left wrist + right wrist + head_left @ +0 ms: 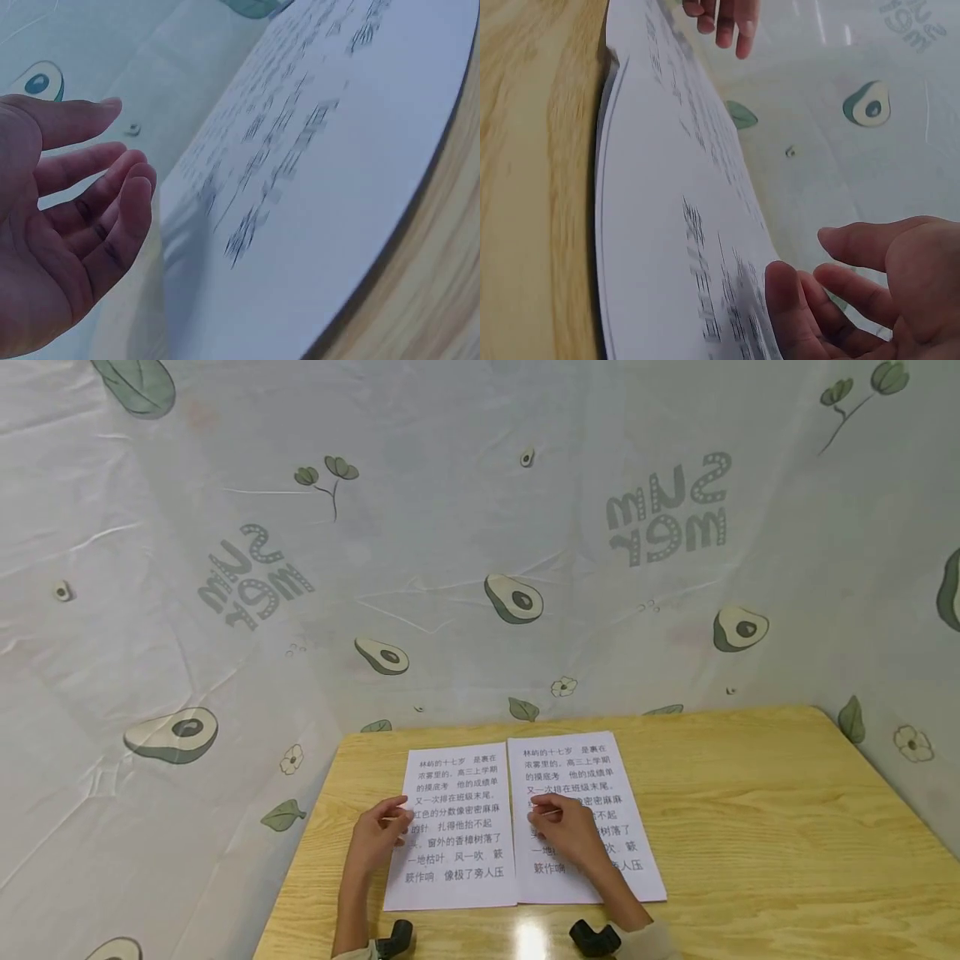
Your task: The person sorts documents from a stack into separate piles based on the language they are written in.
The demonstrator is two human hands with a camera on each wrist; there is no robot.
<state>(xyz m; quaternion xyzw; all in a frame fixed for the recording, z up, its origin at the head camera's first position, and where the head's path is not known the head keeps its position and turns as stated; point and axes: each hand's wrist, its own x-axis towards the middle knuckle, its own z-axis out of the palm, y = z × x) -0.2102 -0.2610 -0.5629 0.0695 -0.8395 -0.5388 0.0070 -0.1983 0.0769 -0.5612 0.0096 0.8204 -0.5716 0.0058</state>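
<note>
Left Chinese-text page [453,828] and right Chinese-text page [621,835] lie side by side on the wood-grain table [750,827], towards 6 o'clock in the head view, their inner long edges meeting or nearly so (whether one laps the other, I cannot tell). The left hand [378,835] is at its page's 9 o'clock edge; the right hand [568,831] is over the middle of the other, pointing towards 10 o'clock. Both are loosely curled, thumbs parted from fingers, with hold of nothing; whether any fingertip brushes paper is unclear. For good handling, I judge, light, flat fingertips at the outer edges, 9 and 3 o'clock, suit better than a pinch, which could crease the paper. Even pressure from both sides should keep the inner edges from riding over each other.
</note>
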